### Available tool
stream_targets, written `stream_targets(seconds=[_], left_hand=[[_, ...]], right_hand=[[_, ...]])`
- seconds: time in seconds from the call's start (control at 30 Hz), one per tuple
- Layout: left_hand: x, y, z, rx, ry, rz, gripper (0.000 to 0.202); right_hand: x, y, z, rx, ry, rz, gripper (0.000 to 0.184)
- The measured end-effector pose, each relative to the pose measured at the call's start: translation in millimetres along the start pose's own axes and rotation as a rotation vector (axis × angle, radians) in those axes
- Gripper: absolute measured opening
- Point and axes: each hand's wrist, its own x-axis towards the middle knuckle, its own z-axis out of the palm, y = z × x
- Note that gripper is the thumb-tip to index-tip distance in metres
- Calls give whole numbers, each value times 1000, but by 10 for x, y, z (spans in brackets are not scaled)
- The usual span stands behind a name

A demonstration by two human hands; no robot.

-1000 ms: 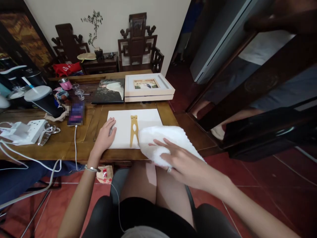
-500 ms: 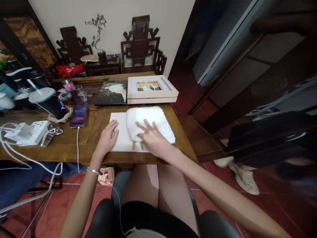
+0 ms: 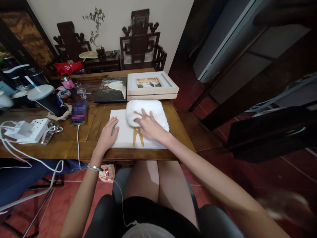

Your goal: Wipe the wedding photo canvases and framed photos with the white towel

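A white flat panel (image 3: 121,138) lies at the table's front edge, with gold-coloured strokes (image 3: 137,137) on its face. On its right part rests a fluffy white towel (image 3: 158,109), folded over and hanging past the panel's upper edge. My right hand (image 3: 148,125) is on the towel, fingers spread over the top and thumb tucked into its near left edge. Flat on the panel's left edge, my left hand (image 3: 108,132) has its fingers stretched out and holds nothing. What lies under the towel is hidden.
Behind the panel are a dark photo album (image 3: 111,91) and a pale box (image 3: 152,94) with a framed picture. To the left lie a phone (image 3: 78,112) on a cable, a power strip (image 3: 39,129) and a lidded tumbler (image 3: 47,99). Wooden chairs (image 3: 140,36) stand beyond.
The towel and my right hand have moved slightly up and left over the panel, uncovering more of the gold strokes. My left hand stays put. The person at the right has moved.
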Motion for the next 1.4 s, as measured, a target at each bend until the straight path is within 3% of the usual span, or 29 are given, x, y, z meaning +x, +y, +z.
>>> stream_targets(seconds=[0.1, 0.17, 0.37, 0.47, 0.57, 0.7, 0.83, 0.93, 1.03, 1.1, 1.17, 1.27, 1.4], left_hand=[[4, -8, 0, -8, 4, -1, 39], [5, -8, -1, -10, 5, 1, 40], [1, -17, -5, -5, -23, 12, 42], [0, -25, -4, -21, -32, 10, 42], [3, -27, 0, -15, -29, 11, 42], [12, -11, 3, -12, -12, -6, 40], [9, 34, -18, -43, 68, -25, 41], [5, 51, -41, -150, 201, -53, 44], [14, 26, -48, -419, 296, -125, 53], [23, 0, -41, -555, 284, -167, 60], [23, -12, -30, -544, 237, -181, 63], [3, 4, -10, -337, 180, -155, 60], [-18, 20, 8, -117, 80, -95, 53]], right_hand=[[233, 12, 42, -7, 23, 15, 50], [160, -64, 63, -9, 8, -19, 48], [-688, -441, 14, 71, -70, -231, 39], [-892, -464, -94, 144, -115, -283, 39], [-713, -289, -161, 185, -125, -223, 44], [-162, -56, -96, 145, -29, -72, 46], [200, -215, 43, 18, 21, 59, 47], [139, -491, 114, -54, -26, 25, 44], [-167, -682, 92, -34, -92, -168, 38], [-404, -715, 5, 11, -131, -300, 32], [-573, -676, -120, 72, -179, -355, 27], [-577, -528, -291, 114, -215, -244, 25], [-145, -312, -311, 53, -140, -62, 28]])
